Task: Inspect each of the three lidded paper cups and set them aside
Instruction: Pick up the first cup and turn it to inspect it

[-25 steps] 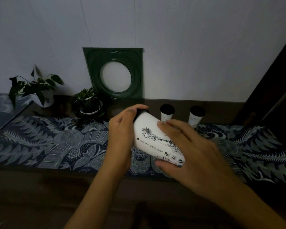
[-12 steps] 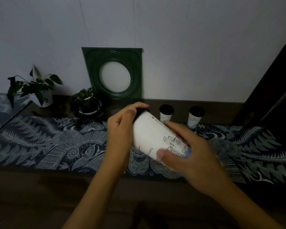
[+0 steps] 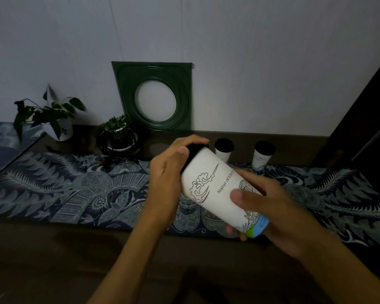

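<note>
A white paper cup [image 3: 215, 185] with a black lid and line drawings lies tilted in the air between both hands, lid end up and to the left. My left hand [image 3: 165, 178] wraps the lid end. My right hand [image 3: 270, 207] grips the lower, blue-and-green base end. Two more black-lidded cups stand upright at the back of the table: one [image 3: 223, 150] just behind the held cup, the other [image 3: 262, 155] to its right.
A blue patterned cloth [image 3: 75, 189] covers the dark table. Two potted plants [image 3: 53, 119] [image 3: 119, 137] stand at the back left. A green square frame [image 3: 156, 95] leans on the wall. A dark door edge [image 3: 369, 119] rises on the right.
The held cup has been rotated about its axis between my hands, showing different printed drawings and text. Its base end has dropped slightly toward me. The two standing cups have stayed put.
</note>
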